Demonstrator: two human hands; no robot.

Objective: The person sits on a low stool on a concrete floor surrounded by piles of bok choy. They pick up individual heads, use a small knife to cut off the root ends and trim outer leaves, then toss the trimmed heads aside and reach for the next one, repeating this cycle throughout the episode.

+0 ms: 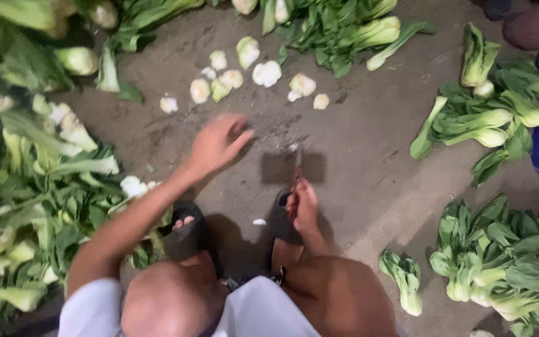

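A: What is the right hand (304, 206) doing?

B: It is wrapped around the handle of a knife (297, 167), blade edge-on to the camera and resting on the bare ground (369, 156).

A: And the left hand (214, 146)?

B: Left of the knife and a little beyond it, blurred, fingers loosely spread, holding nothing that I can make out.

A: What lies around the knife?

B: Beyond it, a scatter of pale cut stem ends (267, 73). Farther past those, a heap of bok choy (344, 28). Right of the knife, two more bunches (488, 118) (500, 259), one farther off than the other. Left of it, a large pile of leafy greens (32, 187). Just behind the knife, black sandals (185, 219) on the person's feet.
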